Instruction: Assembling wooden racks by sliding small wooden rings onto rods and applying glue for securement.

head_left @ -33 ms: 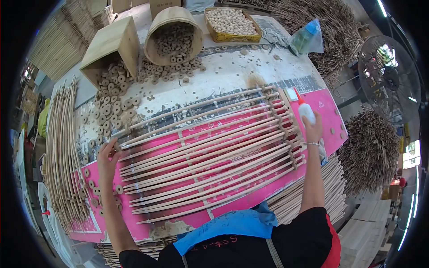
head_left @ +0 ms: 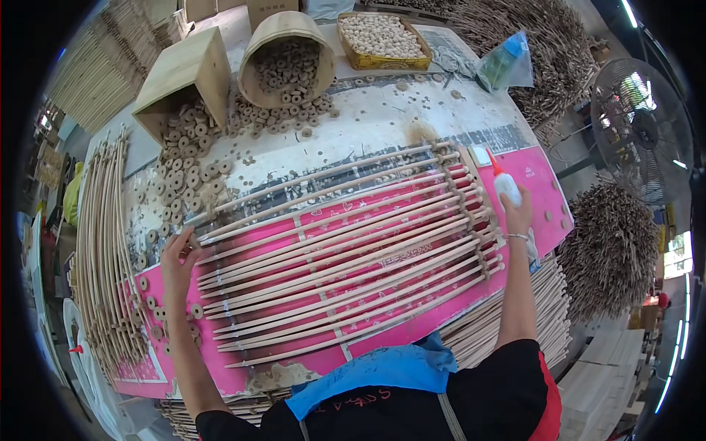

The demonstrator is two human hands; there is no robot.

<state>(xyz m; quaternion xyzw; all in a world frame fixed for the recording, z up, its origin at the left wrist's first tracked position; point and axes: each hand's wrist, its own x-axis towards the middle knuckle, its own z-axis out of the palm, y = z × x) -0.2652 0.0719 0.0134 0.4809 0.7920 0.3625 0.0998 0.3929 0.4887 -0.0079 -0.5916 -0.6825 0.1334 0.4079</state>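
Note:
My right hand is wrapped round a white squeeze bottle with a red pointed nozzle, beside the right ends of the rods. Several slim pale wooden rods lie side by side across a pink sheet, with brown wooden rings threaded near their knobbed right ends. At the left ends of the upper rods, my left hand has its thumb and fingers closed on a small wooden ring. Another ring sits on the topmost rod near its left end.
A square wooden box and a round wooden tub lie tipped, spilling rings. Behind stands a yellow tray of small pale balls. Bundled rods lie at left; a large fan and a rod stack are at right.
My right hand and the bottle have shifted very slightly to the right and down. The left hand and the rods stay where they were.

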